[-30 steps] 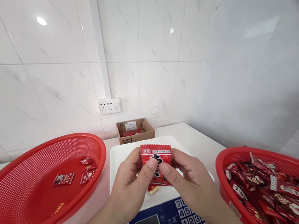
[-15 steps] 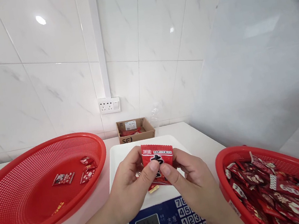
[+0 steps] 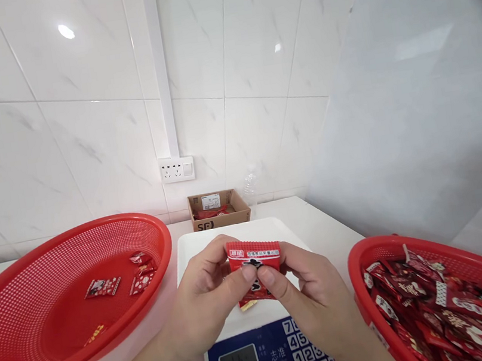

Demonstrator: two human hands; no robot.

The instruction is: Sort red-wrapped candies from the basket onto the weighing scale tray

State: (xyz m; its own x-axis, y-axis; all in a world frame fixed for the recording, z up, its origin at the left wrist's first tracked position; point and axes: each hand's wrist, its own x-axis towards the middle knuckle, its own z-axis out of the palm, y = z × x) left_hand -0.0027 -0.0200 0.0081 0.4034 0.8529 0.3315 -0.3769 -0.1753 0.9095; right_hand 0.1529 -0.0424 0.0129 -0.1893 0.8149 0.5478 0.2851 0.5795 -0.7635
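Note:
Between both hands I hold a small red snack packet (image 3: 254, 254) with a crimped top edge and dark printed characters. My left hand (image 3: 214, 290) grips its left side, thumb on the front. On the right side, my right hand (image 3: 303, 280) pinches it the same way, and the two thumb tips nearly meet. The packet is above the white pan (image 3: 196, 244) of a digital scale. Just beneath it shows a bit of gold wrapper (image 3: 249, 305). The scale's blue keypad panel (image 3: 279, 356) lies below my wrists.
To the left stands a large red perforated basket (image 3: 57, 256) with a few small packets in it. Another red basket (image 3: 360, 253), heaped with dark red packets, is at the right. A cardboard box (image 3: 220, 220) and a clear plastic bottle (image 3: 250, 188) stand behind the scale by the tiled wall.
The packet's top edge has tipped and dropped slightly, so its front looks shorter. Both hands keep their grip on it.

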